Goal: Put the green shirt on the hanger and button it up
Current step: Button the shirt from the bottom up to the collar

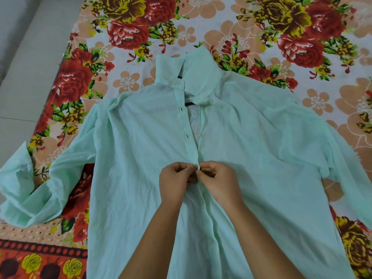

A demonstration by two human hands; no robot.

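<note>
The pale green shirt (251, 158) lies flat on its back on the flowered bedsheet, collar away from me, sleeves spread to both sides. A black hanger (189, 103) shows only as a dark bar in the open neck; the rest is hidden under the cloth. My left hand (175, 182) pinches the buttonhole edge of the placket at mid-chest. My right hand (218, 183) pinches the button edge against it, fingertips touching. Above my hands the placket gapes with two buttonholes and buttons apart. Below my hands the front looks closed.
The flowered bedsheet (261, 27) covers the bed all around the shirt. The left sleeve cuff (18, 174) reaches the sheet's left edge. A grey floor (24, 67) runs along the left side.
</note>
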